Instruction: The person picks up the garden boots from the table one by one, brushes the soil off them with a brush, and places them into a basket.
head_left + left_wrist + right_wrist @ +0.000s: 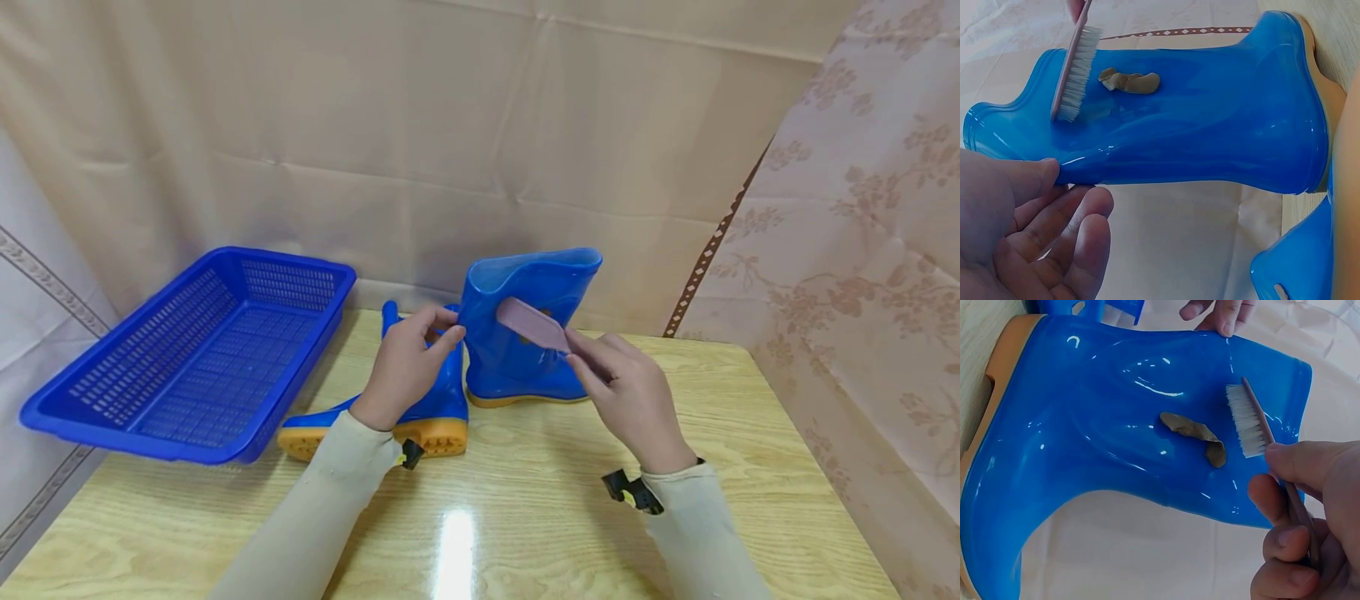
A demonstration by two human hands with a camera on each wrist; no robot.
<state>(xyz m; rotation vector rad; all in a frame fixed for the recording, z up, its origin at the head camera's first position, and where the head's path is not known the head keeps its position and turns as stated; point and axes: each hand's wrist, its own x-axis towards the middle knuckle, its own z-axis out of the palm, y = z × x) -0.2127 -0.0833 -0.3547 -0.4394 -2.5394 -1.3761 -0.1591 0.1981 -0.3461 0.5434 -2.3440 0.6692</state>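
A blue rain boot (495, 350) with a yellow-orange sole stands upright on the table. At the side of its shaft near the top, my left hand (408, 354) pinches the edge between thumb and fingers. My right hand (633, 387) grips the handle of a pinkish brush (532, 323). White bristles (1245, 420) face the boot's shaft, beside a thick brown smear (1130, 82) that looks like mud. Whether the bristle tips touch the surface I cannot tell for certain. Behind my left hand, a second blue boot (448, 392) is partly hidden.
A blue plastic basket (296, 400) with mesh sides sits at the left of the wooden table (540, 508). Close behind the boots hangs a beige curtain (420, 150). Patterned cloth (885, 275) borders the right side.
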